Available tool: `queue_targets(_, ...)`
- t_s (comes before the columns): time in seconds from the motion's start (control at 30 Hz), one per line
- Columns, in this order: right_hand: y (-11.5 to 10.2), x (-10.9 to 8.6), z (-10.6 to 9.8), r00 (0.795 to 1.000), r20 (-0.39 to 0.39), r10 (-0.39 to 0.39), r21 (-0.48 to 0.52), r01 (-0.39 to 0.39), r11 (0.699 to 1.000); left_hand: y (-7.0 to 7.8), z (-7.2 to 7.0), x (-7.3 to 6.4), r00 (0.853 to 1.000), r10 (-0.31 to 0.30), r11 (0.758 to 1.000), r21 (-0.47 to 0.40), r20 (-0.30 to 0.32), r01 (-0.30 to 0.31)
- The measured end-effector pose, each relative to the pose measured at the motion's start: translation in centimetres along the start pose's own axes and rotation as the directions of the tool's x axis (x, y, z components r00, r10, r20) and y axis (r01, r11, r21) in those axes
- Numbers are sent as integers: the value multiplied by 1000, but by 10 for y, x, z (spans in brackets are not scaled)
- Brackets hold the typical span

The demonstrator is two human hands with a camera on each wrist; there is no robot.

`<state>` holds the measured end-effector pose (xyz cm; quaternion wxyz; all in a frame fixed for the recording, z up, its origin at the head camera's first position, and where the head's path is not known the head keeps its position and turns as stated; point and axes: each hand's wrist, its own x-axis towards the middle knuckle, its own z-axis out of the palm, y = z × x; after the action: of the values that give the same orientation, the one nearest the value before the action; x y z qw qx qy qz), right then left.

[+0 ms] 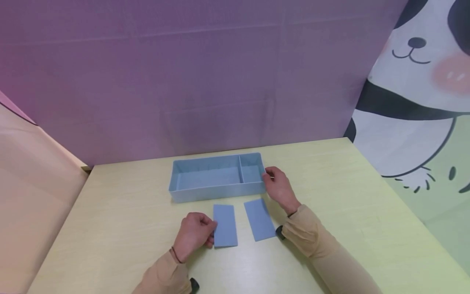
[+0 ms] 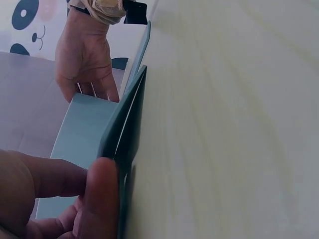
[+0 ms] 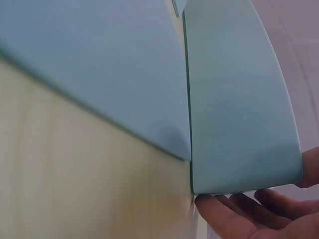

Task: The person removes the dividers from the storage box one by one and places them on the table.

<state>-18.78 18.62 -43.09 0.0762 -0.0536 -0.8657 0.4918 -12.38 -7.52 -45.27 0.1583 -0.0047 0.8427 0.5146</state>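
A long light-blue box point(image 1: 209, 192), with its top open and a thin divider point(image 1: 240, 169) standing towards its right end, sits on the table. My right hand point(image 1: 280, 188) grips the box's right end; in the right wrist view, several fingers point(image 3: 227, 216) lie along the end wall and one digit is at the rim. Two flat blue rectangular panels lie in front of the box. At the left panel point(image 1: 225, 226), my left hand point(image 1: 194, 233) pinches the left edge, and in the left wrist view that panel point(image 2: 130, 112) tilts up slightly from the table. The right panel point(image 1: 260, 219) lies near my right sleeve.
The pale wooden table point(image 1: 121, 228) ends at the back against a purple wall covering point(image 1: 220, 81). A panda picture point(image 1: 411, 122) covers the wall on the right. Dark wrist-worn pieces show at both cuffs.
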Motion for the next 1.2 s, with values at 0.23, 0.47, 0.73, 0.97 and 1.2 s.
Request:
queue_targets(0.23,1,1,0,1000,0,3,-2,-3,1000,-1,-1,3,998,-35,999,-19,46,36)
queue_targets(0.47,1,1,0,1000,1,0,10,0,1000,-2,-2,4,997,-50,998,-21,55,52)
queue_targets(0.73,1,1,0,1000,0,-4,2,4,1000,-2,-3,4,997,-51,998,-20,64,52)
queue_targets(0.97,0,-1,-1,1000,15,10,4,-11,1000,0,-5,4,995,-59,998,-18,78,61)
queue_targets(1.2,1,0,0,1000,16,5,-3,-5,1000,0,-7,4,995,-51,998,-30,87,54)
